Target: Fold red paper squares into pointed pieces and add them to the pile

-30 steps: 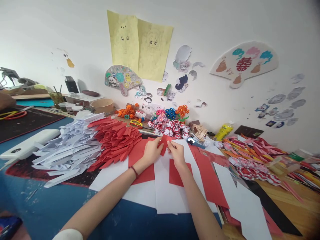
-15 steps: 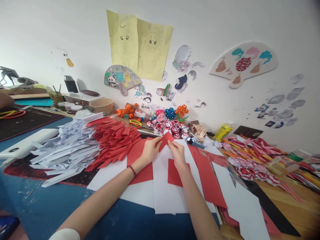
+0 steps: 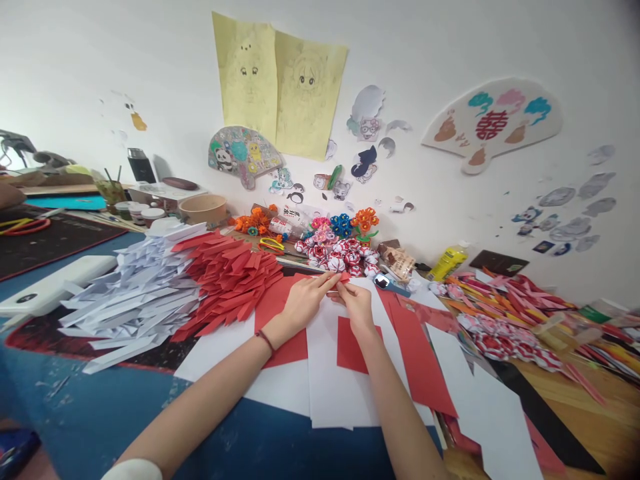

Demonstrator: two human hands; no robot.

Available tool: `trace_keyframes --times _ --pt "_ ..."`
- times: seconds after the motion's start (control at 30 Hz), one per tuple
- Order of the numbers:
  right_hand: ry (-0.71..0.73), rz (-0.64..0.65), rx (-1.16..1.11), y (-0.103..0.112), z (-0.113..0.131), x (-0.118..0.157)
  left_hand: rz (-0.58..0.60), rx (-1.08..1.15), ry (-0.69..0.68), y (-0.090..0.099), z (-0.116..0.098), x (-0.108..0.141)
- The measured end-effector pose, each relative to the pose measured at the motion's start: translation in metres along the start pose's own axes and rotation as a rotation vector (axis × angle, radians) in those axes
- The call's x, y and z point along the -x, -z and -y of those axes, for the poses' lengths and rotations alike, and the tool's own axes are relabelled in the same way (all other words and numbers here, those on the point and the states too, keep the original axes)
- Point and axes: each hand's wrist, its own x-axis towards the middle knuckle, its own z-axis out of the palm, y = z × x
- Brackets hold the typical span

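Observation:
Both hands meet over white sheets (image 3: 325, 400) in the middle of the table. A small piece of red paper (image 3: 345, 277) is between them, mostly covered by fingers. My left hand (image 3: 306, 301) presses on it from the left, its fingers together and pointing right. On the right side my right hand (image 3: 356, 303) pinches the same piece between thumb and fingers. A red paper square (image 3: 350, 347) lies under my right wrist, and a larger red sheet (image 3: 285, 350) is partly beneath my left hand.
Left of my hands are heaps of folded red strips (image 3: 227, 280) and folded white strips (image 3: 145, 297). Red-and-white paper flowers (image 3: 335, 257) stand behind. A blue watch (image 3: 385, 283), a yellow bottle (image 3: 447, 262) and a white power bank (image 3: 60, 283) lie around.
The red piece, earlier held up with its corner showing, is now lower and mostly covered. My left fingers have stretched rightward over it, closer to my right hand.

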Motion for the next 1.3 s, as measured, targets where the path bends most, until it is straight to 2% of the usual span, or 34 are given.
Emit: trace_keyframes --times 0.2,0.43,0.53,0.67,0.8,0.93,1.3 --pt "-0.018 -0.039 -0.082 -0.006 0.009 0.000 -0.014 -0.008 0.030 -0.001 -0.002 -0.001" --pt "0.062 -0.074 -0.012 -0.001 0.007 -0.001 -0.035 0.066 -0.027 0.003 -0.010 -0.002" --pt "0.074 -0.105 0.006 0.002 0.007 -0.002 -0.071 0.237 0.098 0.004 -0.012 -0.004" --pt "0.086 -0.101 0.037 0.003 0.010 -0.001 -0.105 0.571 0.304 0.003 -0.005 -0.009" --pt "0.133 -0.067 0.076 0.001 0.014 0.001 -0.041 0.846 0.365 -0.003 0.004 -0.013" --pt "0.163 -0.080 0.095 0.000 0.018 0.002 -0.015 1.045 0.372 -0.008 0.004 -0.014" --pt "0.217 -0.071 0.143 0.001 0.017 0.002 -0.036 1.026 0.328 -0.009 0.003 -0.012"
